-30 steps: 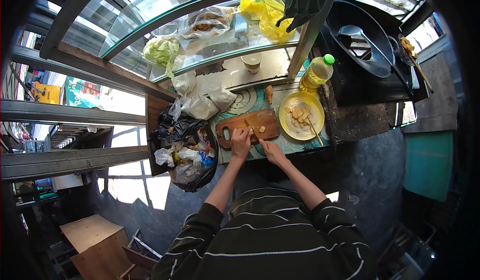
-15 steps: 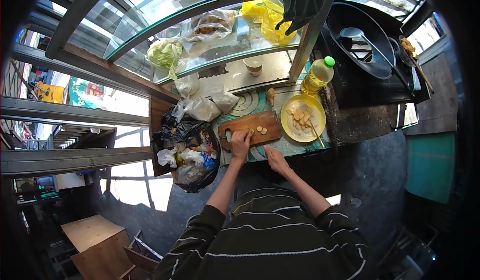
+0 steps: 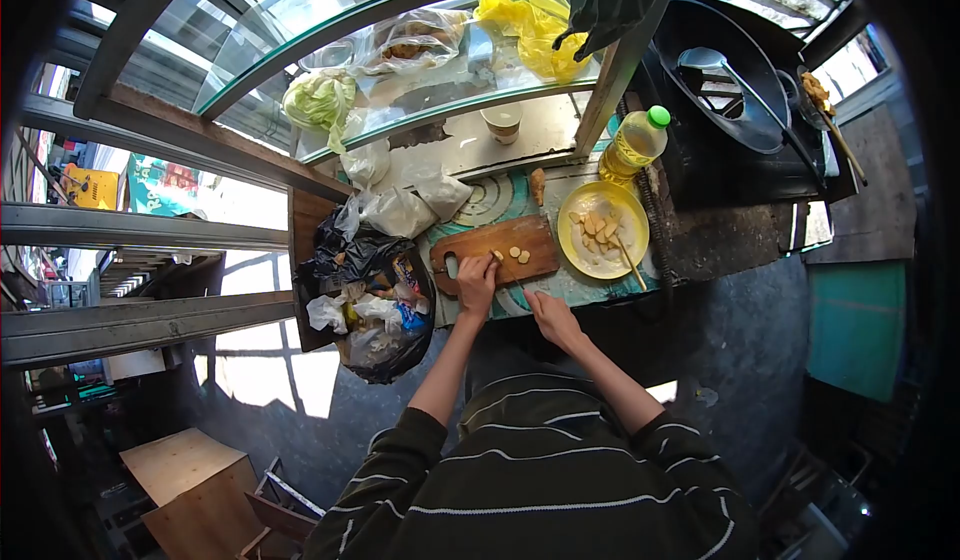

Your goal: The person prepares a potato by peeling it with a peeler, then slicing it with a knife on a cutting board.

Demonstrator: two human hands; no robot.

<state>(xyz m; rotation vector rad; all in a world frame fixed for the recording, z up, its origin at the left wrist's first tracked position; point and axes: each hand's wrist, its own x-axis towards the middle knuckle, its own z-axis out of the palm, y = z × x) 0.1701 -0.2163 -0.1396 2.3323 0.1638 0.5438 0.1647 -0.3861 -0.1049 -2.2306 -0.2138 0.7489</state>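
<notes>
On the wooden cutting board point(image 3: 540, 247), my left hand point(image 3: 477, 285) pinches a small pale piece of food point(image 3: 497, 255). My right hand point(image 3: 552, 318), closed round a knife handle, is at the counter's front edge. The thin blade point(image 3: 512, 278) reaches over the board towards my left fingertips. Round pale slices point(image 3: 519, 255) lie just right of the blade. Right of the board stands a yellow plate point(image 3: 577, 260) with pale slices and a wooden stick in it. A brownish piece of food point(image 3: 538, 186) lies behind the board.
A bin with a black bag point(image 3: 330, 250) of rubbish stands left of the board. Behind are plastic bags point(image 3: 400, 212), a paper cup point(image 3: 502, 123) and a glass case with lettuce point(image 3: 320, 103). An oil bottle point(image 3: 635, 143) and a wok point(image 3: 745, 110) are at the right.
The whole view has shifted slightly. Both hands keep nearly the same places at the board, and the slices look the same.
</notes>
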